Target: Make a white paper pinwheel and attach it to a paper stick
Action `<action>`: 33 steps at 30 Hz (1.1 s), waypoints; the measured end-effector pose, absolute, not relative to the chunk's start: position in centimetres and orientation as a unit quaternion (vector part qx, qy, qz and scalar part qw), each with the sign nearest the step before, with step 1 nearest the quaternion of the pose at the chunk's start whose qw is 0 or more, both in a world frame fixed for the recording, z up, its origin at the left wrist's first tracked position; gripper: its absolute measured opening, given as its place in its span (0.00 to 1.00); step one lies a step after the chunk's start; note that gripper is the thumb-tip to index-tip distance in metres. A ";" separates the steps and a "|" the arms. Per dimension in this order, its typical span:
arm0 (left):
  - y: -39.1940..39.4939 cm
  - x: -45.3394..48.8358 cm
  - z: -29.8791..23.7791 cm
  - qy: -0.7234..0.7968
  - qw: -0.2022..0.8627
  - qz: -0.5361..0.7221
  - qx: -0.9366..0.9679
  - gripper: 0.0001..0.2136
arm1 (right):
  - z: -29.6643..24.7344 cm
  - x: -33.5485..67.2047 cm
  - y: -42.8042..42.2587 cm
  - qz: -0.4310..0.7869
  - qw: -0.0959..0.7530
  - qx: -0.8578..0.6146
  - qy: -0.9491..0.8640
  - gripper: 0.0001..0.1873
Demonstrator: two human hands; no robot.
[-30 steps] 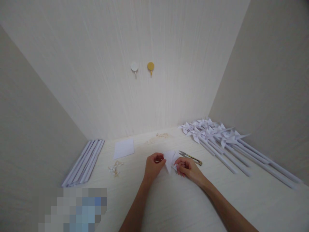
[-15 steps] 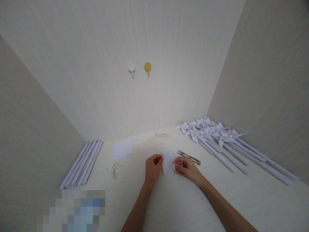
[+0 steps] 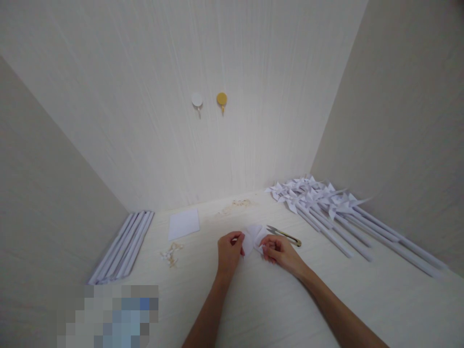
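Observation:
A small folded piece of white paper (image 3: pixel 253 236) is held just above the pale tabletop (image 3: pixel 253 299), between both hands. My left hand (image 3: pixel 228 252) pinches its left edge with curled fingers. My right hand (image 3: pixel 279 251) pinches its right side, fingers closed too. Just behind my right hand lies a small pair of thread snips (image 3: pixel 284 234) on the table.
Finished white paper pinwheels on long paper sticks (image 3: pixel 326 203) lie in a heap at the right. Rolled white paper sticks (image 3: pixel 121 246) lie along the left wall. A white paper square (image 3: pixel 184 224) and a cluster of small pins (image 3: pixel 171 253) sit at the left. Two wall hooks (image 3: pixel 209 100) hang behind.
The folded paper has been drawn in slightly between my fingers and shows less of its pointed lower tip. Both hands stay in nearly the same place.

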State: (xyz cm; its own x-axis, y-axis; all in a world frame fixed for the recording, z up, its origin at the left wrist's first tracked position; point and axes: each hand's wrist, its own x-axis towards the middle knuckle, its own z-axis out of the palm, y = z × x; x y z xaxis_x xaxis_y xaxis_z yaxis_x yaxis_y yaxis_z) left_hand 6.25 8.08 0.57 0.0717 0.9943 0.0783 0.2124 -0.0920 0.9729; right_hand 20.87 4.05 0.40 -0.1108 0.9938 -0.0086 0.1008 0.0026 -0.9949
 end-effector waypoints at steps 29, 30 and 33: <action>8.3 6.1 1.0 0.478 0.500 0.479 0.541 0.08 | 0.3 20.9 4.1 0.519 0.456 -0.494 -0.528 0.10; 8.3 6.0 1.0 0.479 0.496 0.477 0.545 0.08 | 0.3 20.9 4.1 0.521 0.458 -0.495 -0.523 0.10; 8.2 5.8 0.9 0.495 0.442 0.476 0.577 0.07 | 0.5 20.9 4.1 0.527 0.464 -0.495 -0.511 0.09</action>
